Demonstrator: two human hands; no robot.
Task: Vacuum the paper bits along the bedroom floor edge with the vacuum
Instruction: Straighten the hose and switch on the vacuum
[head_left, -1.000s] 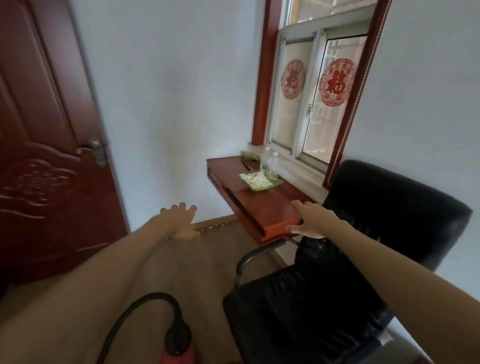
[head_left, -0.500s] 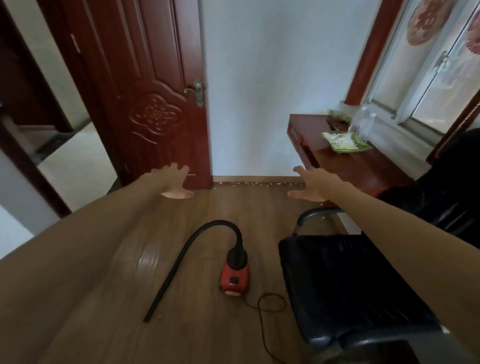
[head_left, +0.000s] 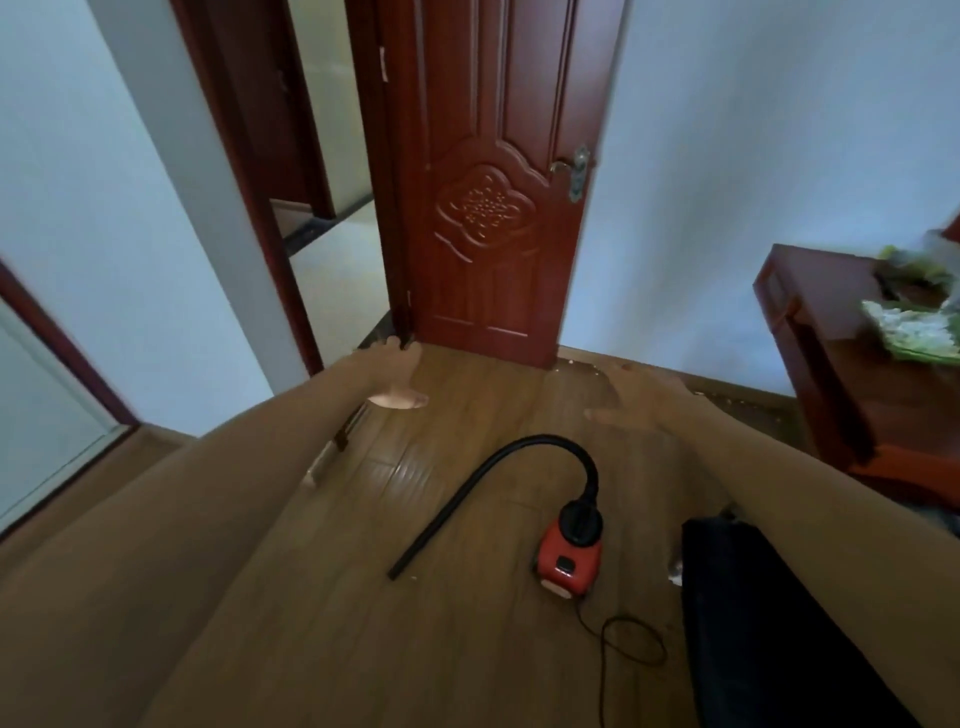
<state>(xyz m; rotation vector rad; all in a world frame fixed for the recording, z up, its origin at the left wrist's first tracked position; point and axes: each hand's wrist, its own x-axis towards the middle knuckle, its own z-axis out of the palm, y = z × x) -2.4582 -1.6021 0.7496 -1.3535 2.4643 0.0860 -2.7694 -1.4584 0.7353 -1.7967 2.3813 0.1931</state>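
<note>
A small red vacuum (head_left: 569, 556) lies on the wooden floor, its black hose (head_left: 498, 467) arching up and running left to a nozzle end near the floor's middle. Pale paper bits (head_left: 737, 402) are scattered along the skirting between the door and the desk. My left hand (head_left: 395, 376) is stretched forward, fingers spread, holding nothing. My right hand (head_left: 641, 402) is also held out flat and empty, blurred, above the floor beyond the hose. Both hands are apart from the vacuum.
An open red-brown door (head_left: 493, 208) stands ahead, with a doorway to its left. At right, a red-brown desk (head_left: 821, 364) carries a green dish. A black chair (head_left: 779, 623) fills the lower right. The vacuum's cord (head_left: 628, 644) loops on the floor.
The view has swung left and down, from the window and desk to the door and floor. The vacuum has come into view. Both hands stay outstretched and empty.
</note>
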